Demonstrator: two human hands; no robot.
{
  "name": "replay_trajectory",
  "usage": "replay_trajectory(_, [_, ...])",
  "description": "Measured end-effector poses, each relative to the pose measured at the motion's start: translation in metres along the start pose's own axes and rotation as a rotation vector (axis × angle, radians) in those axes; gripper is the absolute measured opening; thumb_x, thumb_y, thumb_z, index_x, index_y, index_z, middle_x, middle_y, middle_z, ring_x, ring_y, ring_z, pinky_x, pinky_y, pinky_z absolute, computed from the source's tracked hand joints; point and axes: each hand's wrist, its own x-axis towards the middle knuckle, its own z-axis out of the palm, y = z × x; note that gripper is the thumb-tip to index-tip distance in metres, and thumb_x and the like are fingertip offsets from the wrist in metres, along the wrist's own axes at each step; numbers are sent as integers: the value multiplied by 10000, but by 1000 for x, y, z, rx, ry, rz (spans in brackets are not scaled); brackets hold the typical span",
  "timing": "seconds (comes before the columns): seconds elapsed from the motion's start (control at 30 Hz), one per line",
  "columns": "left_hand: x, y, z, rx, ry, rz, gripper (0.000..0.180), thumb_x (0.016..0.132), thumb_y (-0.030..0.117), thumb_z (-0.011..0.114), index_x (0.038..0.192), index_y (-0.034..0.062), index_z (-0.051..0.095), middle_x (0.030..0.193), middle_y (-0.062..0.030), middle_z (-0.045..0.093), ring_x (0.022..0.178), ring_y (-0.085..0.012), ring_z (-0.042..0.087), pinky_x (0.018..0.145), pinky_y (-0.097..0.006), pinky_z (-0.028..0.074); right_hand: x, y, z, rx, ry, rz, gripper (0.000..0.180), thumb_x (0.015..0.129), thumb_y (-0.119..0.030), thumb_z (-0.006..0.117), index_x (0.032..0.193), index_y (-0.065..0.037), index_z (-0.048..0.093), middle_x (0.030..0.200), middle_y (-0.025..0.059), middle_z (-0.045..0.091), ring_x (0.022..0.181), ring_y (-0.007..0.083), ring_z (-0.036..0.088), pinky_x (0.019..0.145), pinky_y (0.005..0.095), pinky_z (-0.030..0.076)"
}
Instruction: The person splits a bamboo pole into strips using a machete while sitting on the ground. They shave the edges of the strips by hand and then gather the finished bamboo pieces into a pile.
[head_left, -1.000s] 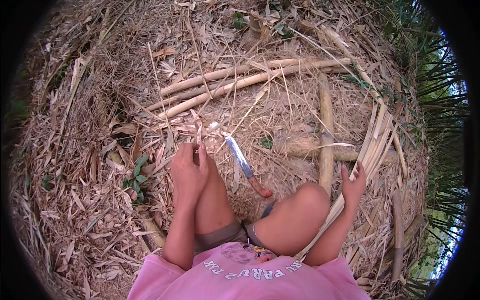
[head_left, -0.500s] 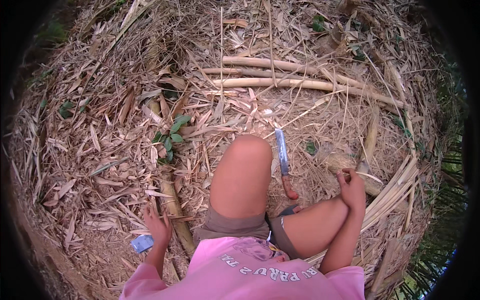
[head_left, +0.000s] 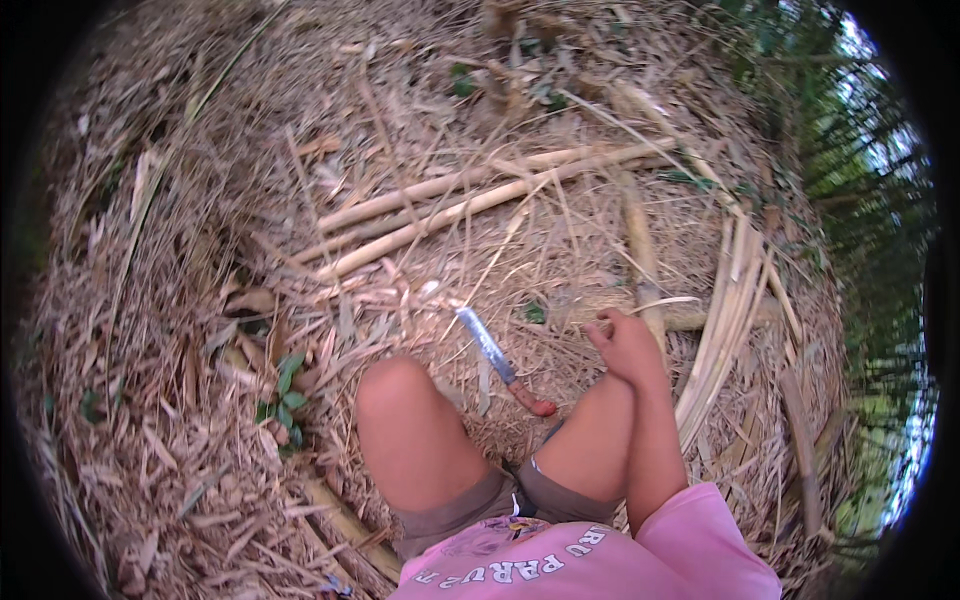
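My right hand [head_left: 626,343] hovers in front of my bent right knee, its wrist over the leg. Its fingers are loosely curled and apart, with nothing seen in them. Just beyond it a thin pale strip [head_left: 670,301] curves over a log. To the left of that hand a machete [head_left: 487,345] lies on the ground between my knees, its grey blade pointing away and its reddish-brown handle toward me. My left hand is out of view.
Long cut poles [head_left: 470,205] lie across the leaf litter ahead. On the right rests a bundle of pale split strips [head_left: 728,310]. A green-leaved sprig [head_left: 287,400] grows left of my knee, near a log [head_left: 345,525]. Trees [head_left: 870,250] stand at far right.
The view has swung to the right. My left hand, earlier beside a small blue object on the ground, has left the picture. My right hand stays near the right knee.
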Motion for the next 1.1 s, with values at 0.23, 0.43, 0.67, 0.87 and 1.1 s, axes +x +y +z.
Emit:
replay_trajectory(0.23, [127,81,-20,-85,49,68,819,864,396,601,1449,-35,224,1442,-305,224,1327,-472,182,1075,-598,118,2,0,-3,-8,-90,58,476,887,-401,599,1156,-8,617,970,248,674,950,392,648,844,457,508])
replay_trajectory(0.43, [155,106,-27,-103,79,125,802,866,391,600,1442,-33,238,1415,-297,245,1294,-455,198,1052,-580,133,4,9,3,-13,12,1,430,869,-401,631,1077,-25,643,808,186,691,813,366,669,749,438,524])
replay_trajectory(0.67, [155,118,-28,-105,91,161,781,870,386,599,1434,-29,253,1384,-287,269,1254,-435,217,1024,-560,151,5,12,-8,50,-95,56,471,890,-426,580,1127,-21,628,984,245,672,968,394,646,854,471,509])
replay_trajectory(0.87, [151,125,-32,-111,94,161,764,873,381,598,1428,-27,266,1357,-279,289,1221,-418,233,1000,-542,167,2,8,-21,-15,-109,108,461,890,-419,578,1106,-15,626,979,247,672,947,386,653,844,471,514])
replay_trajectory(1.1, [143,134,-35,-131,79,185,744,876,375,597,1420,-24,282,1326,-269,314,1181,-398,252,973,-521,185,6,23,-9,-1,-51,35,422,883,-402,592,1036,-10,628,929,235,677,880,391,665,804,470,530])
